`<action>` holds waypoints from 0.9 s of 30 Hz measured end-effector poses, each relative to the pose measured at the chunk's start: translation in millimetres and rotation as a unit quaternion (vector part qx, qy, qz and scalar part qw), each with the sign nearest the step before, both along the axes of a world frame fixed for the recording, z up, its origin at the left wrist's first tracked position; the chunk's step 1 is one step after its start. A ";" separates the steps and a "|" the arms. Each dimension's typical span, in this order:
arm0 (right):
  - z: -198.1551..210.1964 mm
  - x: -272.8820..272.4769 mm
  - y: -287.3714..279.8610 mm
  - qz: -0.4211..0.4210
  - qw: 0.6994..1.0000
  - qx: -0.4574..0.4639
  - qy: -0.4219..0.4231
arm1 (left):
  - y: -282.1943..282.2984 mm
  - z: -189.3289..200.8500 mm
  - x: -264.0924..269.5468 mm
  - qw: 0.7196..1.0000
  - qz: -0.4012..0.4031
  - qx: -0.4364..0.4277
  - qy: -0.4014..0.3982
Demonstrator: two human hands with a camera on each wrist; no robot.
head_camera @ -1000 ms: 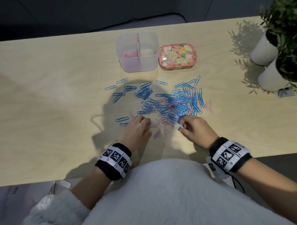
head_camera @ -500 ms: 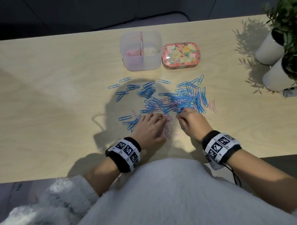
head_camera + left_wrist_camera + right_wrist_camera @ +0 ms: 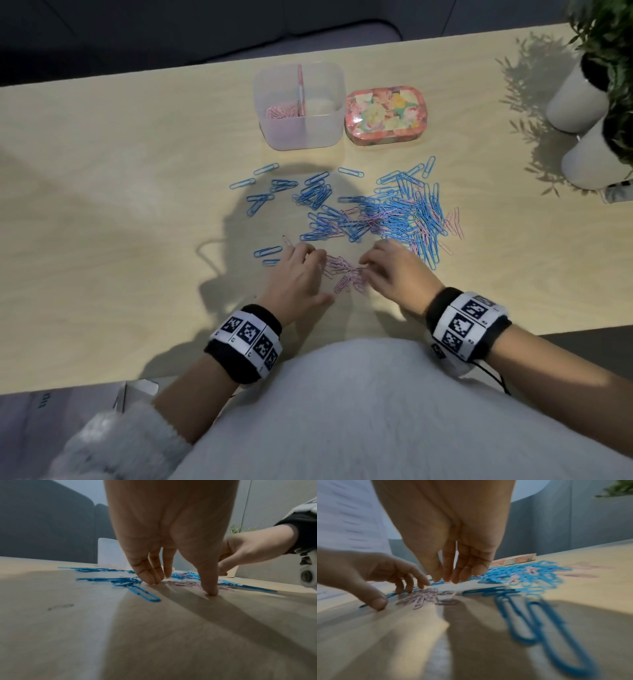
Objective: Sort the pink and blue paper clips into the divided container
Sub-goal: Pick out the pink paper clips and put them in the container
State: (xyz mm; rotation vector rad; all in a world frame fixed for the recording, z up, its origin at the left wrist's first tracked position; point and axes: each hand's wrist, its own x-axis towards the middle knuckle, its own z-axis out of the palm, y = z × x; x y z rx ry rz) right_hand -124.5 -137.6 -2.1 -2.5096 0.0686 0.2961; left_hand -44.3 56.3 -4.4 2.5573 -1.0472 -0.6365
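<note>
Early in the sort, judging by the layout: some pink clips already in the left compartment of the divided container (image 3: 298,108) at the far side of the tabletop (image 3: 102,212), right compartment apparently bare, though hard to be sure through the frosted wall. Most of the work left: a broad spread of blue paper clips (image 3: 387,209) in mid-table with pink ones tangled through it, plus a small heap of pink paper clips (image 3: 344,272) raked together near the front edge. Left hand (image 3: 297,274) with fingers extended down, tips on the tabletop just left of the pink heap, holding nothing. Right hand (image 3: 394,270) just right of the heap, fingers loosely bent above the clips; no clip plainly pinched, so read as open. From the head view alone: container contents, the floral tin (image 3: 385,113) touching or just beside it, white plant pots (image 3: 579,102) far right. From the left wrist view alone: thumb and fingertips (image 3: 149,580) pressed flat to the wood, a lone blue clip beside them. From the right wrist view, blurred: the gap under the right fingertips (image 3: 447,577), and two blue clips lying close to the lens.
</note>
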 end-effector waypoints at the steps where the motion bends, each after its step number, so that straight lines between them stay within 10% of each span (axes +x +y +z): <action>1: 1.5 -4.7 -6.4 -0.012 1.000 0.000 0.012 | -1.9 -0.2 -0.8 1.000 0.002 0.006 0.005; 14: 1.8 3.6 3.7 -0.091 0.994 0.052 0.021 | -16.9 0.4 12.2 0.997 -0.047 -0.052 0.010; 27: -4.4 16.3 22.1 0.001 0.997 -0.050 0.061 | -27.0 -3.2 3.5 0.998 -0.005 -0.055 0.023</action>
